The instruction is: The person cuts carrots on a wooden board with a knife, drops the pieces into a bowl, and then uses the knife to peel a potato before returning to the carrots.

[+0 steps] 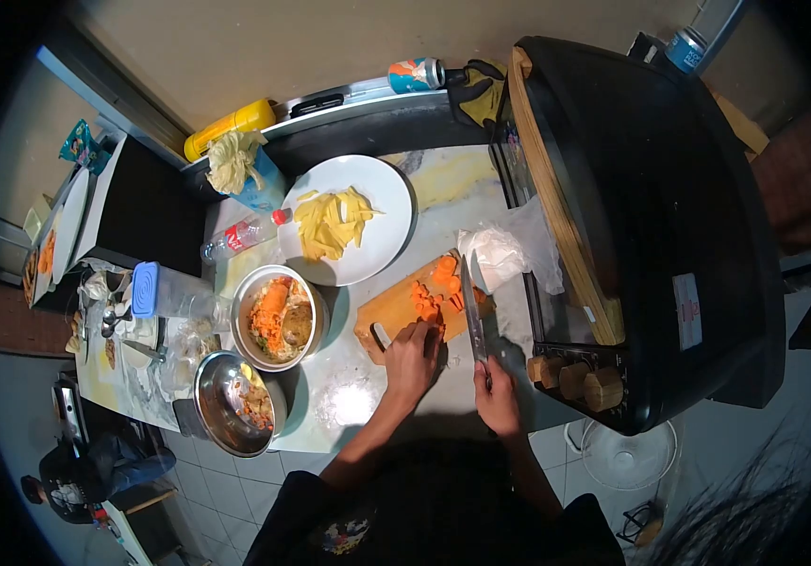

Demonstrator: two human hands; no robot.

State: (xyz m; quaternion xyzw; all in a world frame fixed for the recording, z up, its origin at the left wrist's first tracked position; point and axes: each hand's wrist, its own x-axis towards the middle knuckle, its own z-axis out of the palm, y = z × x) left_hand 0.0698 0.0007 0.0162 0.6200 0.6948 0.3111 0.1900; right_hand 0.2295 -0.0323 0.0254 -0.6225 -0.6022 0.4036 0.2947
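Pointing away, knife (474,311) lengthwise over carrot (435,288).

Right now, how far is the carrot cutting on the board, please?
Done: yellow strips fill the white plate; carrot pieces lie cut on the cutting board. In hand: the right hand holds the knife over the board, and the left hand rests at the pieces. Left: any uncut carrot under the left hand is hidden, so I cannot tell.

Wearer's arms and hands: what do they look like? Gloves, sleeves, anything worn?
No gloves: left hand and right hand are bare, forearms too. Black sleeves begin above the forearms, part of a black top with a colourful print. No watch or ring discernible.
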